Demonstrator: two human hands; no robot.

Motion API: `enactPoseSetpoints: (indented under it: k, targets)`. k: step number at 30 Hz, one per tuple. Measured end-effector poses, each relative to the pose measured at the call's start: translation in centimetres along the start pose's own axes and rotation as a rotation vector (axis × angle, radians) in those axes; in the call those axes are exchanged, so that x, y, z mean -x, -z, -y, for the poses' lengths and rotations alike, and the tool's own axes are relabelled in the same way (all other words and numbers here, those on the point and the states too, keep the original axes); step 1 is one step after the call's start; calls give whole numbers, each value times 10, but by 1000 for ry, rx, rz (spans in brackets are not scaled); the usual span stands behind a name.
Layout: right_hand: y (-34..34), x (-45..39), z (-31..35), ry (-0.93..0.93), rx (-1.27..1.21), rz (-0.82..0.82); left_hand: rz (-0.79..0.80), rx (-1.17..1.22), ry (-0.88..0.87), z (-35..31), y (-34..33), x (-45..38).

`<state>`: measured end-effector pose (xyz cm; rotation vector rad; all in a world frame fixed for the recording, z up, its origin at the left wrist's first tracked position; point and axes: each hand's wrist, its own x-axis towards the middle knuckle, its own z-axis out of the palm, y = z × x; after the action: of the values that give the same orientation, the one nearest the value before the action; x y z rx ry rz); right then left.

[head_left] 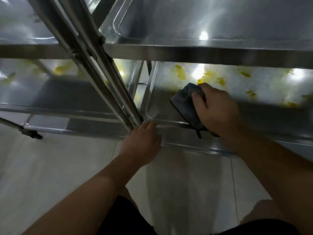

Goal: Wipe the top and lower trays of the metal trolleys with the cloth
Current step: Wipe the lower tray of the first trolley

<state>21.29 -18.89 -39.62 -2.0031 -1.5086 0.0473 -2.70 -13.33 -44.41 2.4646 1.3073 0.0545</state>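
Lower tray [169, 114] shows yellow smears [220, 80] beyond my right hand [218, 109], fingers gripping the grey cloth [184, 106]; left hand [142, 141] rests loosely open on the rim. Much remains.

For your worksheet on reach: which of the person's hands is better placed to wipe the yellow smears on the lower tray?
Right. The right hand already grips the cloth on the lower tray, beside the yellow smears; the left hand rests at the trolley's corner.

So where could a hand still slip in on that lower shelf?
Between the top tray and lower tray, right of the right hand gripping the cloth; yellow smears lie there. Crowded near the left hand by the legs.
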Motion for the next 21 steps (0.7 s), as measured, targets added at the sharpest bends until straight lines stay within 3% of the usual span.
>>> enactPoseSetpoints:
  k: [10, 17, 21]
  targets:
    - [-34, -51, 4, -56, 111, -17, -398, 224, 49, 47, 8, 9]
    - [-50, -58, 18, -5, 118, -176, -472, 658, 131, 27, 13, -9]
    - [-85, -38, 34, 93, 110, -63, -602, 968, 184, 8, 10, -39]
